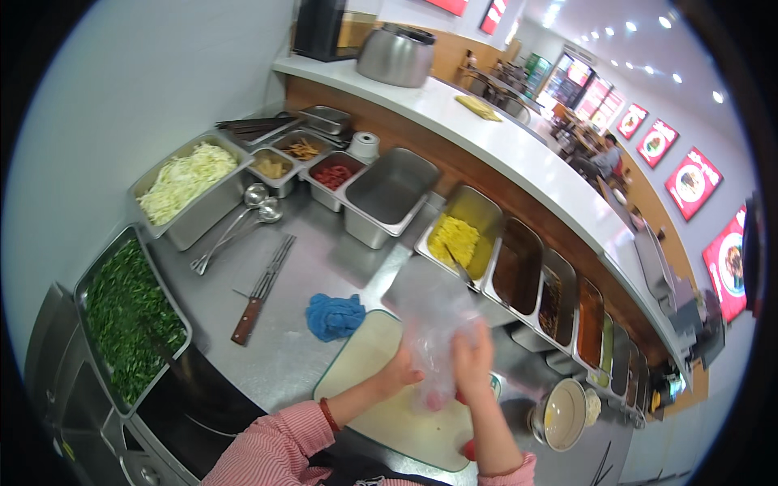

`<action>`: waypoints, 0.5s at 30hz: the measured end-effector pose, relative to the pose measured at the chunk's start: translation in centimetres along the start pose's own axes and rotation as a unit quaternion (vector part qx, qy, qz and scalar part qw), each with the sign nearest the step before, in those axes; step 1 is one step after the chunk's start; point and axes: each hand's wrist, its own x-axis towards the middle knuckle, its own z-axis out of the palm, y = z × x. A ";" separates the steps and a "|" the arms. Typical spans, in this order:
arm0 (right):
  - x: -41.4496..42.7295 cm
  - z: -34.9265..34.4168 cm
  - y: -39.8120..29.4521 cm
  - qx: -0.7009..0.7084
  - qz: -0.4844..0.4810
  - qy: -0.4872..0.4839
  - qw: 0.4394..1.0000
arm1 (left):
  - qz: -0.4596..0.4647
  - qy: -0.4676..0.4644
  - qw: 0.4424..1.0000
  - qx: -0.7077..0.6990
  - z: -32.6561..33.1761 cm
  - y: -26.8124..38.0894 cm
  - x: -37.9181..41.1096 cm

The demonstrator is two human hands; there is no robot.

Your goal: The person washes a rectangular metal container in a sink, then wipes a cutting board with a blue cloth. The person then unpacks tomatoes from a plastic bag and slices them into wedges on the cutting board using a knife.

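Between my two hands is a crumpled clear plastic bag (433,343), held over a pale cutting board (364,389) with a green edge. My left hand (396,372) grips the bag's left side, its thumb pointing right. On the other side, my right hand (473,358) has its fingers up along the film. A pinkish-red blob (433,401) shows through the low end of the bag; its kind is blurred. A round red item (470,450) lies by my right forearm, partly covered by it. Left of the board sits a bunched blue cloth (335,316).
A wooden-handled knife (246,321) and two metal ladles (228,234) lie to the left. Steel pans of chopped greens (130,322), shredded cabbage (185,182) and yellow food (454,240) stand around the counter. A bowl (562,416) is at right. Beyond the ledge (547,176), a person sits.
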 end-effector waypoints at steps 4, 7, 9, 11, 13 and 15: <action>-3.4 3.6 0.4 -0.245 -0.091 -0.247 0.933 | -0.145 0.143 0.973 -0.105 -1.7 -0.2 -2.2; -4.4 3.5 -1.7 -0.157 -0.134 -0.271 0.940 | -0.178 0.294 0.929 -0.134 -3.7 0.4 -3.5; -5.6 3.0 -2.0 -0.183 -0.160 -0.163 0.956 | -0.213 0.337 0.911 -0.107 -5.5 0.5 -4.3; -6.3 2.9 -1.4 -0.168 -0.129 -0.067 0.975 | -0.270 0.324 0.905 -0.052 -7.4 0.1 -4.5; -6.5 4.7 -1.0 0.260 0.145 -0.106 0.949 | -0.109 0.135 0.965 0.194 -7.5 -0.4 -5.8; -7.0 6.5 0.3 0.268 0.202 -0.144 0.931 | 0.015 0.091 0.934 0.346 -6.7 -0.9 -7.1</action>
